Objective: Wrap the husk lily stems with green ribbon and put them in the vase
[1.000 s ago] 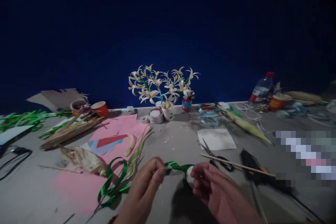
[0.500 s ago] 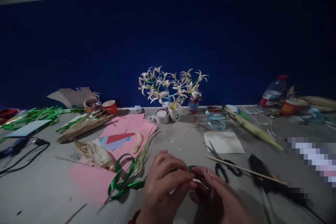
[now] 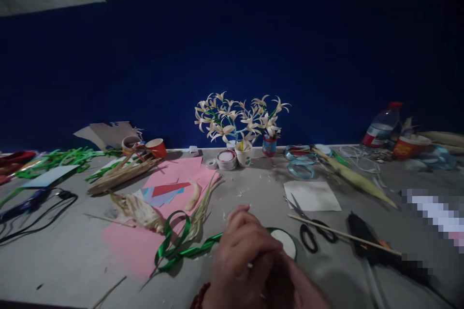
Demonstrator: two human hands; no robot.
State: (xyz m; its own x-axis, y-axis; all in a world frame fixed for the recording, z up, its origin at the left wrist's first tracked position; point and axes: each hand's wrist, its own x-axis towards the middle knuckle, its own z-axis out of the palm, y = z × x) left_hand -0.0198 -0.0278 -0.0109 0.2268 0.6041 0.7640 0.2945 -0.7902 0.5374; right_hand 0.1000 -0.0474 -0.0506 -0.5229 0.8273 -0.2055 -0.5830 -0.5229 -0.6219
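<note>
My left hand lies low in the middle of the view, fingers curled over the green ribbon that trails off to the left in loops on the pink paper. My right hand sits under and behind the left one, mostly hidden and dark. Just beyond the hands rests the green ribbon roll with its white core, touching or almost touching them. What the right fingers grip is hidden.
Scissors, a thin wooden stick and a black glue gun lie right of the hands. Dried husks, coloured paper, cups, tape rolls and a paper flower bouquet stand farther back. A bottle is at the far right.
The hands have drawn together and lower in the view, the left now covering the right. The ribbon roll, earlier held up between them, now shows flat on the table just beyond.
</note>
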